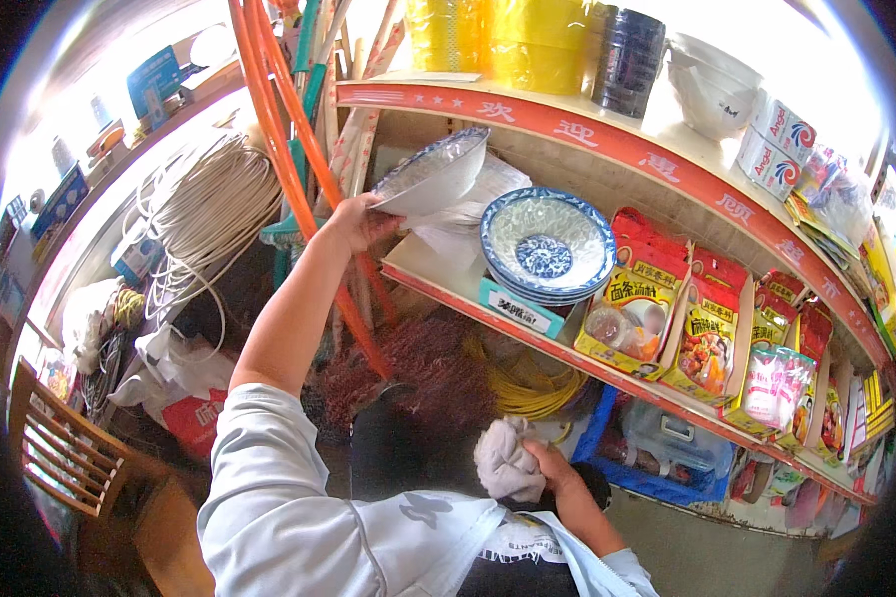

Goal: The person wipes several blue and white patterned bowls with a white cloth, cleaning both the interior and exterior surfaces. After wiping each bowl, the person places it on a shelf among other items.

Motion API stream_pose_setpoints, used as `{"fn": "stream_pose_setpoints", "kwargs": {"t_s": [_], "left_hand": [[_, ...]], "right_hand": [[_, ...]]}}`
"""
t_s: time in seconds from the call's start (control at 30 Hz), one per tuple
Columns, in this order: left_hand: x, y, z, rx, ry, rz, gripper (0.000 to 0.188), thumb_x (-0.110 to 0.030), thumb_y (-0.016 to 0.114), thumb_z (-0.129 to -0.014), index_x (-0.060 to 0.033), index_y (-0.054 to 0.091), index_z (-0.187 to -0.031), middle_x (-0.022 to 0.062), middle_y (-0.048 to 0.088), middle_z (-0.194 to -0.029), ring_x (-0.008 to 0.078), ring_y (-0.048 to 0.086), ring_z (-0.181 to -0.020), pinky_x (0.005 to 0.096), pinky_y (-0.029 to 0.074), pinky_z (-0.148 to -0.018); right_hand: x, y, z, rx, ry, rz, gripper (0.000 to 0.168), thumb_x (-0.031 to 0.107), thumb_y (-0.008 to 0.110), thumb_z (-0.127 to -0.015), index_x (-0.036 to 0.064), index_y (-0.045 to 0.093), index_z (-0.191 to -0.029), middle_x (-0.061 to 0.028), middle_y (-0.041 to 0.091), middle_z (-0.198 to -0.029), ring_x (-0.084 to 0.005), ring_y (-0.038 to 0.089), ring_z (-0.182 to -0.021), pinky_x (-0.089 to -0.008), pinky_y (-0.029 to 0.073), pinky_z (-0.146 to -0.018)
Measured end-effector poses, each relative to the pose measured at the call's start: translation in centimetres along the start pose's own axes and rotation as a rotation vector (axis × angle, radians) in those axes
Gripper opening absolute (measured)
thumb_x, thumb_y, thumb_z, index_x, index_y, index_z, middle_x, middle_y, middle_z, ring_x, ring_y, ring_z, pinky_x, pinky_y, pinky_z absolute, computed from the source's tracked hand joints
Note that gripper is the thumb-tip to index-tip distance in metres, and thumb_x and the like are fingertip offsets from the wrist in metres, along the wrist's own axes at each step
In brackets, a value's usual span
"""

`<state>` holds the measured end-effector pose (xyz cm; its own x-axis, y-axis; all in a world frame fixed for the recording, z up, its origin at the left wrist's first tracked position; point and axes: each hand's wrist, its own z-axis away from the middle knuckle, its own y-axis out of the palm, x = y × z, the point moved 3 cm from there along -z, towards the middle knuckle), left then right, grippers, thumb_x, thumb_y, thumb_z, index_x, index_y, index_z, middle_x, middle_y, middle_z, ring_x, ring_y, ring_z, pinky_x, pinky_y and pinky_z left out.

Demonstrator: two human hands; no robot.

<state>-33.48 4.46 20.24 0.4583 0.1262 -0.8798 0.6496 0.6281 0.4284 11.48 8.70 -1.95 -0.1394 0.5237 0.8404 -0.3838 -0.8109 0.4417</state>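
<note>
My left hand point(358, 224) grips the lower edge of a white bowl with a blue-patterned rim point(448, 179), tilted above the left end of the lower shelf point(437, 272). Clear plastic wrap point(493, 183) lies behind that bowl. Just right of it, a stack of blue-and-white patterned bowls point(543, 254) stands on the shelf, its top bowl facing up. Down near my body, my right hand point(549, 463) holds a bunched pale cloth point(509, 459).
Orange poles point(299, 179) lean close to my left forearm. Boxed seasoning packets point(631, 298) line the shelf rightward. A blue crate point(657, 455) sits below. Coiled white cable point(201, 201) and a wooden chair point(67, 448) are at left. The upper shelf's red edge point(537, 123) overhangs the bowls.
</note>
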Motion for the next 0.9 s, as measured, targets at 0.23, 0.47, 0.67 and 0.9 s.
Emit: {"fn": "stream_pose_setpoints", "kwargs": {"t_s": [0.23,0.47,0.67,0.9], "left_hand": [[2.5,2.8,10.9,-0.082,-0.094,0.005,0.027,-0.013,0.042,-0.08,0.0087,0.045,-0.097,0.0188,0.057,-0.086,0.0284,0.061,-0.076,0.03,0.055,-0.06],[5.5,8.7,16.0,-0.067,0.009,-0.171,0.026,-0.015,0.045,-0.081,0.0026,0.048,-0.1,0.0118,0.058,-0.092,0.0215,0.059,-0.079,0.0351,0.051,-0.071],[8.9,12.2,16.1,-0.118,0.239,-0.084,0.024,-0.012,0.041,-0.084,0.0039,0.049,-0.1,0.0116,0.057,-0.091,0.0198,0.059,-0.078,0.0296,0.052,-0.054],[9.1,12.7,14.2,-0.342,0.77,-0.765,0.029,-0.022,0.048,-0.081,0.0037,0.054,-0.092,0.0109,0.061,-0.084,0.0189,0.058,-0.068,0.0303,0.045,-0.059]], "right_hand": [[15.6,11.1,1.6,-0.09,-0.332,-0.327,0.045,0.031,0.044,-0.085,0.003,0.041,-0.119,-0.0133,0.049,-0.114,-0.0248,0.051,-0.101,-0.0403,0.043,-0.087],[21.3,14.2,-0.3,-0.108,-0.694,-0.31,0.046,0.036,0.053,-0.081,0.006,0.041,-0.114,-0.0076,0.052,-0.103,-0.0174,0.052,-0.09,-0.0325,0.045,-0.074],[20.4,14.3,-1.5,-0.496,-1.01,-0.045,0.041,0.018,0.061,-0.078,-0.001,0.042,-0.109,-0.0071,0.052,-0.096,-0.0147,0.051,-0.086,-0.0266,0.042,-0.072],[18.2,14.6,-1.3,-0.345,-0.663,-0.344,0.04,0.009,0.058,-0.078,0.001,0.04,-0.112,-0.0085,0.052,-0.099,-0.018,0.053,-0.084,-0.0309,0.045,-0.07]]}}
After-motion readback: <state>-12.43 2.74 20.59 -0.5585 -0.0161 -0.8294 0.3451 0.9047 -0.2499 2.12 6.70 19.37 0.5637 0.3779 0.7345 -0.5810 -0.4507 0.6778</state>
